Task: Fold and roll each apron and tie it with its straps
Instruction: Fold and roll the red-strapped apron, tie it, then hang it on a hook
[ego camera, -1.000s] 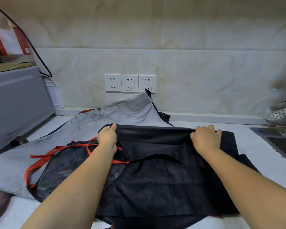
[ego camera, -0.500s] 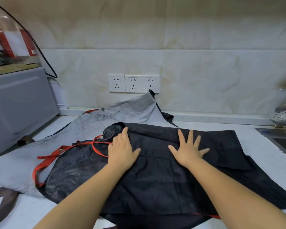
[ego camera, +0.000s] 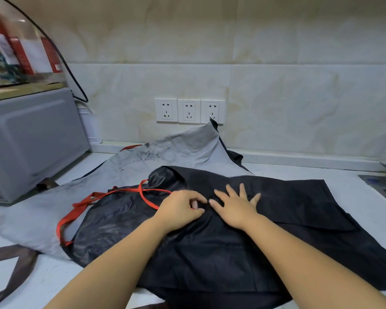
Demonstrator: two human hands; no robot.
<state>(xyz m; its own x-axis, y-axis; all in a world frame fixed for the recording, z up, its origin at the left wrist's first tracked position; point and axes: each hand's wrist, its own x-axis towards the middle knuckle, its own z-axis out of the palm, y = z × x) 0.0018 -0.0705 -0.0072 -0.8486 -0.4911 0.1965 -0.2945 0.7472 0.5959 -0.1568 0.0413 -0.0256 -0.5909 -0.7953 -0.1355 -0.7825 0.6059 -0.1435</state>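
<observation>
The black apron point(ego camera: 232, 253), thin, faintly glossy, creased cloth, lies folded across the white table point(ego camera: 354, 190), overlapping a matte grey apron point(ego camera: 176, 150) smudged with dark marks. A flat red strap point(ego camera: 83, 202) loops off its left side. The right hand point(ego camera: 234, 206) presses flat on the fold, 5 fingers spread. The left hand point(ego camera: 178, 210), flat and spread 0.5 s ago, now curls its fingers, apparently pinching the strap's end, just beside the right hand.

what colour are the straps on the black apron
Red. The straps stand out against the black apron, best seen in the head view.
</observation>
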